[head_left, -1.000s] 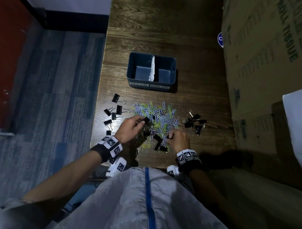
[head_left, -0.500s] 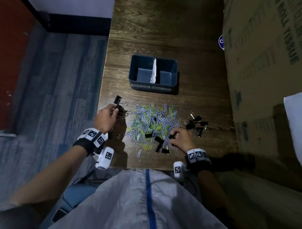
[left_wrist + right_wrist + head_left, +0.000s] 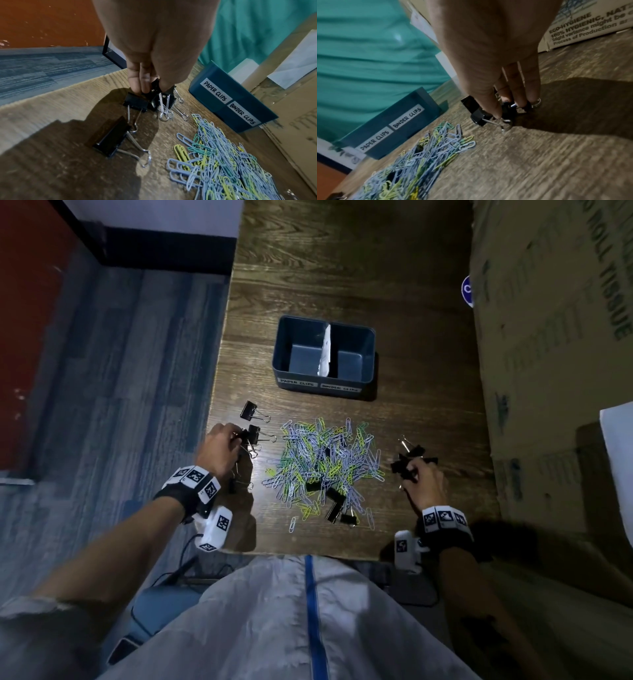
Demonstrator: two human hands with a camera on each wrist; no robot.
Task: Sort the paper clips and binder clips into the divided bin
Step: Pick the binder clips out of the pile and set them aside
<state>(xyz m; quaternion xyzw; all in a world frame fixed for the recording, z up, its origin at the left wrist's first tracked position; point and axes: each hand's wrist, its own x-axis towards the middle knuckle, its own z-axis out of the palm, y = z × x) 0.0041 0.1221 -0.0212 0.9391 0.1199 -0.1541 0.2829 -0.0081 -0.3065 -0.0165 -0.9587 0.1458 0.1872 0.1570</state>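
Observation:
A blue divided bin [image 3: 283, 350] labelled for paper clips on the left and binder clips on the right stands at mid-table, both halves bare. A pile of coloured paper clips [image 3: 325, 460] lies in front of it, with a few black binder clips [image 3: 334, 503] at its near edge. My left hand [image 3: 239, 440] is over the left cluster of binder clips [image 3: 253, 433]. In the left wrist view it [image 3: 150, 88] pinches one black binder clip [image 3: 155, 85]. My right hand [image 3: 409, 474] is at the right cluster [image 3: 412, 453], fingers [image 3: 518, 94] curled round a binder clip [image 3: 507, 109].
Tall cardboard boxes [image 3: 548, 371] wall off the table's right side. The table's left edge [image 3: 219, 405] drops to blue carpet just beside my left hand. More binder clips [image 3: 111, 136] lie loose near the left hand. Bare wood lies beyond the bin.
My right hand has moved from the pile's near edge to the right binder clip cluster. My left hand went from the pile to the left cluster and stays there.

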